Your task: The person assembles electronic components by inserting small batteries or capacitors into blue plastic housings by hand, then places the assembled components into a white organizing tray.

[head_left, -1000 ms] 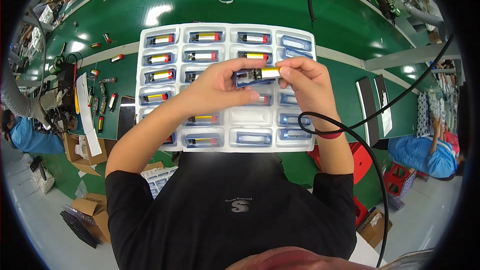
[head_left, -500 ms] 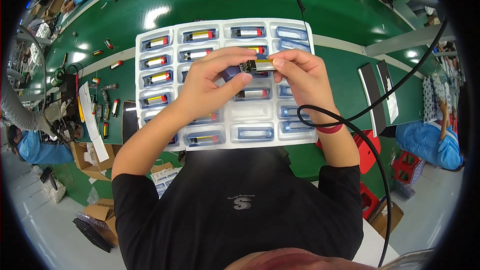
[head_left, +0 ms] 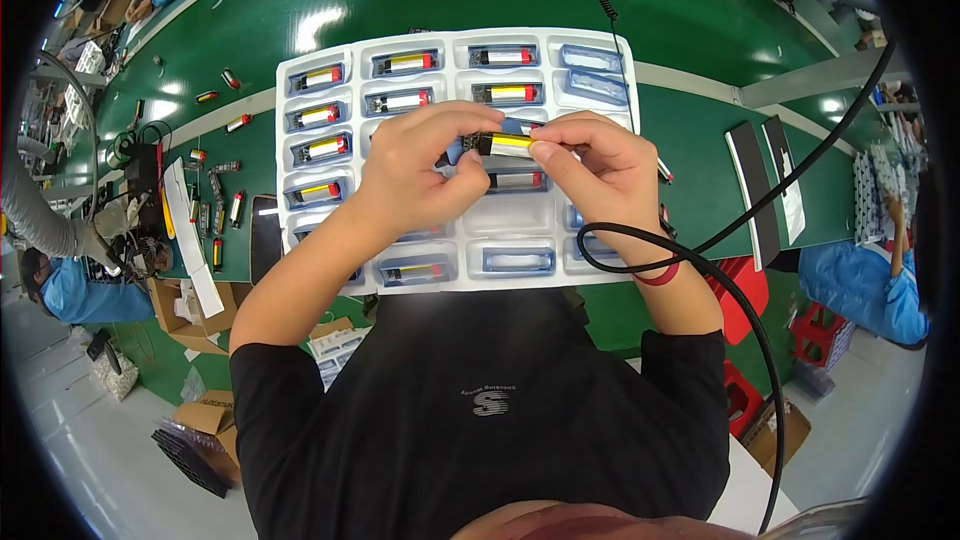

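Observation:
A small battery cell (head_left: 505, 144), silver and yellow with a dark circuit end, is held level above the white tray (head_left: 505, 218). My right hand (head_left: 600, 160) pinches its right end between thumb and forefinger. My left hand (head_left: 420, 165) curls round the dark end, its thumb and fingers closed about it. A bit of blue plastic shows beside the left fingers; whether that hand holds it is unclear. Below, the tray's pockets carry clear blue holders, several with red-ended battery cells (head_left: 408, 62) in them, others with no cell (head_left: 518, 260).
A black cable (head_left: 735, 285) loops over my right wrist. Loose cells (head_left: 237, 208) and a white strip (head_left: 192, 240) lie at left on the green table (head_left: 420, 0). Black and white strips (head_left: 752, 195) are at right. People in blue work on both sides; red stools (head_left: 740, 395) stand at lower right.
The battery cell has dropped slightly in the picture and tilted, showing more yellow. My left thumb has drawn back a little to the left. The view has shifted slightly.

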A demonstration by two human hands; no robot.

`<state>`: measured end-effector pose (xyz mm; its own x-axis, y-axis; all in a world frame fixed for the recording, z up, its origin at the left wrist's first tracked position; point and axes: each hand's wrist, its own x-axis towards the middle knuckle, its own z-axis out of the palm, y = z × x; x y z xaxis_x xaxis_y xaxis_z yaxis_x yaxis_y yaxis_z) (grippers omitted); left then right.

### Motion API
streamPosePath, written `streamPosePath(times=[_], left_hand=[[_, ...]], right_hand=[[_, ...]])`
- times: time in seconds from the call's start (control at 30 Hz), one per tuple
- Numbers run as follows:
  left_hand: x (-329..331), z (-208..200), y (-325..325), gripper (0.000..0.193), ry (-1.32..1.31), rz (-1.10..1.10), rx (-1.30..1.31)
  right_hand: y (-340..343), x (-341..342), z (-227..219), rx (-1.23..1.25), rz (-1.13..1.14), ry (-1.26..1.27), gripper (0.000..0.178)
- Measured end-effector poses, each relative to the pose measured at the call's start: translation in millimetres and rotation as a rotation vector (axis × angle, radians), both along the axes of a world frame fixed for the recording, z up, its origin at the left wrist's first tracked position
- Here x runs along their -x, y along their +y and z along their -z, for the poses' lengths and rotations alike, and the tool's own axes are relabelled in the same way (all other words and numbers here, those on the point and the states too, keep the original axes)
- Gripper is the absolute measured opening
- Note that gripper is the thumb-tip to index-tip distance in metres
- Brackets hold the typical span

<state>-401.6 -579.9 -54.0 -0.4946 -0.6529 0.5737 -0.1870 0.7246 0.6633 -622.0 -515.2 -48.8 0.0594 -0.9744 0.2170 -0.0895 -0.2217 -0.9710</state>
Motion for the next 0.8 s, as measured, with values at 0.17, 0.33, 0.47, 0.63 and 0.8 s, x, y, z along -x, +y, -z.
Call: streamPosePath(times=[0.17, 0.33, 0.47, 0.63, 0.8], left_hand=[[1, 0, 4, 0.025, -0.162, -0.05, 0.121], [0, 4, 4, 0.026, -0.113, -0.011, -0.024], [0, -4, 5, 0.027, -0.008, 0.06, -0.752], [-4, 1, -2, 0.042, 0.318, 0.255, -1.346], [-1, 5, -4, 0.056, 0.43, 0.408, -1.439]], right_hand=[[2, 3, -6, 0.046, -0.009, 0.124, 0.016], [2, 5, -4, 0.063, 0.002, 0.115, 0.015], [-1, 2, -10, -0.111, 0.12, -0.169, 0.013], [-9, 19, -1, -0.146, 0.123, -0.299, 0.014], [-7, 12, -6, -0.241, 0.004, -0.19, 0.016]])
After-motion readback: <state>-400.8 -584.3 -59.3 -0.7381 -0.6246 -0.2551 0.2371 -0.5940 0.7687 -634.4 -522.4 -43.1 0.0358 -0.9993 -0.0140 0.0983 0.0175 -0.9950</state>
